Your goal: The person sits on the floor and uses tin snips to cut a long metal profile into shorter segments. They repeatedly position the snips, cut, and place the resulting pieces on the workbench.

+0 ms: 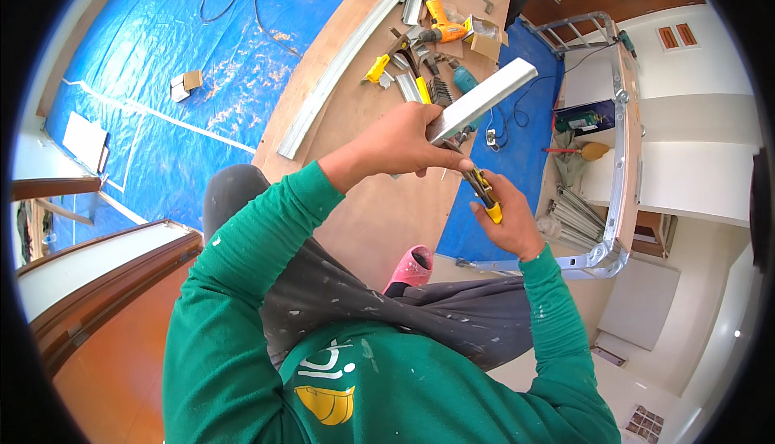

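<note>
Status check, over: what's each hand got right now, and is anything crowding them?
Left hand gripping metal channel piece. Right hand squeezing yellow-handled snips at its lower end. Nothing crowding; plywood board below.

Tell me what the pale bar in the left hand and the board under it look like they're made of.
The pale bar, gripped by the left hand, looks like thin sheet metal, probably galvanized steel: flat grey-silver faces, crisp folded edges, dull sheen. The board looks like plywood: light tan, matte, faint grain. The right hand holds yellow-handled snips, apparently metal with plastic grips.
</note>
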Demonstrator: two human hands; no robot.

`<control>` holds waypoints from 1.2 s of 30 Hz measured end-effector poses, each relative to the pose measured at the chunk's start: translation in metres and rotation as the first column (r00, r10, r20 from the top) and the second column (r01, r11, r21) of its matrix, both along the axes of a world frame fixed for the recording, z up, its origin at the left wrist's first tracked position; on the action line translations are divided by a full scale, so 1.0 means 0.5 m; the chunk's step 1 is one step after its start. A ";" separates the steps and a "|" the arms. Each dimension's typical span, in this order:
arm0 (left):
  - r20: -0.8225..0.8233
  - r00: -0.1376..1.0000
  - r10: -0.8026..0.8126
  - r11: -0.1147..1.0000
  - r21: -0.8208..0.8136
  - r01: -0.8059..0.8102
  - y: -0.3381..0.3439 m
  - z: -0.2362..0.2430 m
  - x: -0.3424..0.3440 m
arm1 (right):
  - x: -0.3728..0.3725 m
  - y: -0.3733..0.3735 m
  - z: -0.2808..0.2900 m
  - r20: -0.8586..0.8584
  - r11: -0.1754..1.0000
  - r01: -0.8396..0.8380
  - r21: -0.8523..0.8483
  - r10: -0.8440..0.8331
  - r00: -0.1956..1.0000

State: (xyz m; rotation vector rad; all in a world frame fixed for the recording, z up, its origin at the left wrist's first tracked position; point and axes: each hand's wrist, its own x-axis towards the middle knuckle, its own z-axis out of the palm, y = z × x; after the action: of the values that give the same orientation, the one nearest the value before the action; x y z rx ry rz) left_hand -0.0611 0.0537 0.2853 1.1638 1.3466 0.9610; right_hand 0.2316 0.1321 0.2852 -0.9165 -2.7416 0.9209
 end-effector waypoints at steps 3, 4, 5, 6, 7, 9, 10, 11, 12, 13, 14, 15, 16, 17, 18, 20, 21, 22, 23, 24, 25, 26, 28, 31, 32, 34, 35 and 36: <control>-0.092 0.996 0.010 0.998 -0.054 -0.016 0.002 0.002 0.000 | -0.002 -0.005 0.007 0.076 0.999 0.030 -0.022 -0.028 0.997; -0.075 0.997 0.012 0.999 -0.050 -0.016 0.004 -0.004 0.001 | 0.000 -0.006 0.004 0.061 0.999 0.033 -0.038 -0.031 0.998; -0.058 0.998 0.014 0.999 -0.046 -0.017 0.006 -0.015 0.004 | 0.002 -0.006 -0.003 0.046 0.998 0.037 -0.055 -0.034 0.998; -0.040 0.999 0.016 0.999 -0.043 -0.017 0.007 -0.023 0.006 | 0.004 -0.006 -0.006 0.031 0.997 0.040 -0.071 -0.038 0.999; -0.011 1.000 0.018 0.999 -0.047 -0.019 0.009 -0.024 0.006 | 0.003 -0.006 -0.004 0.050 0.994 0.052 -0.095 -0.048 0.998; 0.047 0.999 0.025 0.998 -0.057 -0.023 0.010 -0.024 0.004 | -0.002 -0.006 0.004 0.089 0.987 0.077 -0.140 -0.065 0.994; 0.042 0.999 0.013 0.998 -0.054 -0.010 0.010 -0.023 0.002 | -0.004 -0.006 0.008 0.087 0.992 0.059 -0.112 -0.050 0.995; 0.037 0.999 0.001 0.999 -0.052 0.001 0.011 -0.024 0.000 | -0.005 -0.006 0.011 0.085 0.996 0.041 -0.084 -0.034 0.996; 0.032 0.999 -0.012 0.999 -0.050 0.013 0.011 -0.023 -0.001 | -0.006 -0.006 0.012 0.083 0.998 0.023 -0.056 -0.018 0.996; 0.034 0.999 -0.014 0.998 -0.056 0.015 0.010 -0.021 -0.002 | -0.004 -0.006 0.010 0.080 0.997 0.025 -0.079 -0.019 0.997; 0.036 0.999 -0.016 0.998 -0.061 0.018 0.010 -0.017 -0.003 | -0.002 -0.006 0.007 0.077 0.994 0.028 -0.103 -0.020 0.997; 0.038 0.999 -0.018 0.998 -0.066 0.020 0.010 -0.014 -0.003 | 0.001 -0.005 0.002 0.074 0.991 0.030 -0.127 -0.021 0.997; 0.039 0.999 -0.016 0.998 -0.067 0.019 0.010 -0.015 -0.003 | 0.004 -0.004 -0.003 0.082 0.989 0.028 -0.144 -0.017 0.996; 0.039 0.999 -0.014 0.998 -0.067 0.017 0.012 -0.016 -0.002 | 0.007 -0.003 -0.009 0.090 0.987 0.027 -0.161 -0.013 0.996; 0.039 0.999 -0.013 0.998 -0.068 0.015 0.013 -0.018 -0.001 | 0.009 -0.003 -0.012 0.099 0.984 0.026 -0.177 -0.008 0.995; 0.039 0.999 0.003 0.999 -0.032 -0.002 0.016 -0.031 -0.003 | 0.005 -0.004 -0.013 0.093 0.979 0.035 -0.201 -0.016 0.996; 0.039 0.999 0.011 1.000 -0.015 -0.011 0.017 -0.037 -0.004 | 0.003 -0.004 -0.014 0.090 0.976 0.039 -0.212 -0.020 0.996; 0.033 0.999 0.014 1.000 -0.020 -0.014 0.017 -0.035 -0.002 | 0.005 -0.004 -0.017 0.085 0.977 0.042 -0.211 -0.025 0.996; 0.027 0.999 0.017 1.000 -0.025 -0.017 0.017 -0.034 0.000 | 0.009 -0.003 -0.022 0.081 0.977 0.046 -0.209 -0.029 0.996; 0.020 1.000 0.020 0.999 -0.030 -0.020 0.017 -0.032 0.001 | 0.011 -0.003 -0.026 0.076 0.977 0.049 -0.208 -0.034 0.997; 0.009 1.000 0.019 0.999 -0.038 -0.019 0.017 -0.030 0.000 | 0.008 -0.005 -0.023 0.080 0.973 0.054 -0.225 -0.036 0.996; -0.001 1.000 0.018 0.999 -0.046 -0.018 0.017 -0.027 -0.001 | 0.003 -0.008 -0.019 0.084 0.968 0.058 -0.243 -0.039 0.996; -0.016 1.000 0.015 0.999 -0.034 -0.016 0.017 -0.032 -0.002 | 0.001 -0.010 -0.019 0.075 0.965 0.060 -0.255 -0.042 0.996; -0.027 1.000 0.005 1.000 -0.011 -0.006 0.019 -0.043 -0.005 | 0.002 -0.012 -0.025 0.052 0.972 0.060 -0.229 -0.050 0.997; -0.030 1.000 -0.002 1.000 -0.025 0.002 0.019 -0.040 -0.006 | 0.002 -0.013 -0.024 0.053 0.975 0.066 -0.214 -0.056 0.997; -0.026 1.000 -0.013 0.999 -0.038 0.012 0.018 -0.032 -0.009 | -0.002 -0.014 -0.017 0.062 0.977 0.072 -0.199 -0.061 0.996; -0.019 1.000 -0.015 0.999 -0.037 0.015 0.017 -0.029 -0.010 | -0.009 -0.016 -0.009 0.070 0.977 0.072 -0.200 -0.059 0.996; -0.013 1.000 -0.018 0.999 -0.035 0.018 0.017 -0.028 -0.010 | -0.013 -0.017 -0.005 0.079 0.977 0.073 -0.201 -0.058 0.995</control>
State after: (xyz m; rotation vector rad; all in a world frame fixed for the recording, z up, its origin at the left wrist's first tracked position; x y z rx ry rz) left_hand -0.0663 0.0620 0.2711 1.1552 1.3560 0.9148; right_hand 0.2251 0.1236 0.2826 -1.0865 -2.6942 1.1963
